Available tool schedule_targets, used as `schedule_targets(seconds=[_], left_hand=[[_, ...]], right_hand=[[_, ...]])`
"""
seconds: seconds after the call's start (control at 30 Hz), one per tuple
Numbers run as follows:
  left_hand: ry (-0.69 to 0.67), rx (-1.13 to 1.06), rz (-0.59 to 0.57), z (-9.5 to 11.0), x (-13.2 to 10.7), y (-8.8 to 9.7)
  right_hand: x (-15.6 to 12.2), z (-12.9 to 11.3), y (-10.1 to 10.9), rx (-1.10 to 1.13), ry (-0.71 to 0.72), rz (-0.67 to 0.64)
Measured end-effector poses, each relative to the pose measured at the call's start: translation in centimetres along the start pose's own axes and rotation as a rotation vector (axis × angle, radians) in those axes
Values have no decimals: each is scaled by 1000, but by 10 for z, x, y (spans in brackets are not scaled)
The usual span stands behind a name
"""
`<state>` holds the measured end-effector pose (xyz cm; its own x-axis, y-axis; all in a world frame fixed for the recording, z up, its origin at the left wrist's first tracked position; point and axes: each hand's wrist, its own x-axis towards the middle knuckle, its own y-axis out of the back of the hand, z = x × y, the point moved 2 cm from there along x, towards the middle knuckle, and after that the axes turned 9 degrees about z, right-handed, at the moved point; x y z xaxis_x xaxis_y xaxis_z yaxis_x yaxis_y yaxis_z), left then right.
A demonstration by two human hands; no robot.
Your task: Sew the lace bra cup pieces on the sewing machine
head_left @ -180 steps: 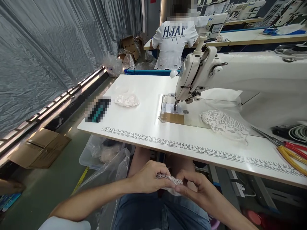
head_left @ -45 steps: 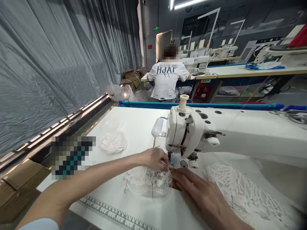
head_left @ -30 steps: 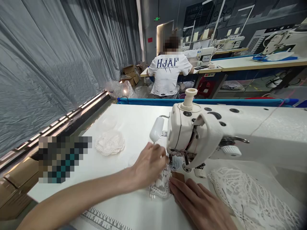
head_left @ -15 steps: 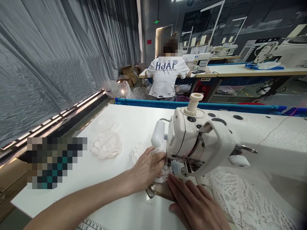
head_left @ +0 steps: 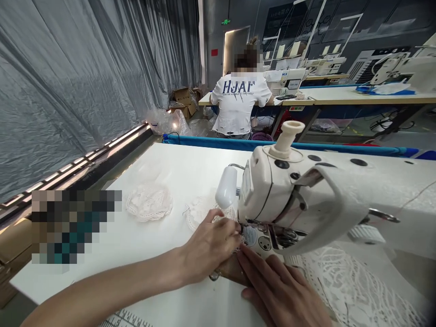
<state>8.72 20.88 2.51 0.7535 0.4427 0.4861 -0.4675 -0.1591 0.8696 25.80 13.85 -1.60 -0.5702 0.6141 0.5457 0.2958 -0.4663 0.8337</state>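
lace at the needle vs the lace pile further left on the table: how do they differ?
The pile lies free and untouched; the needle lace has the left hand on it. The pile sits apart from the machine; the needle lace runs under its head. The pile shows whole, a rounded heap; the needle lace is partly hidden. Both are white openwork on the white table.

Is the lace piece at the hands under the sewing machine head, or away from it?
Under it. The left hand holds the lace piece right at the sewing machine head; its far end trails out behind.
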Motion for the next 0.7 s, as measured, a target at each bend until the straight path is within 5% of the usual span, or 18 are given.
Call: schedule_targets(seconds=[0.33,0.7], left_hand=[[26,-100,-33,2,-7,-4],[-13,-95,-29,4,-7,0]], right_hand=[[1,-2,4,40,-58,-47],[0,0,8,102,-92,39]])
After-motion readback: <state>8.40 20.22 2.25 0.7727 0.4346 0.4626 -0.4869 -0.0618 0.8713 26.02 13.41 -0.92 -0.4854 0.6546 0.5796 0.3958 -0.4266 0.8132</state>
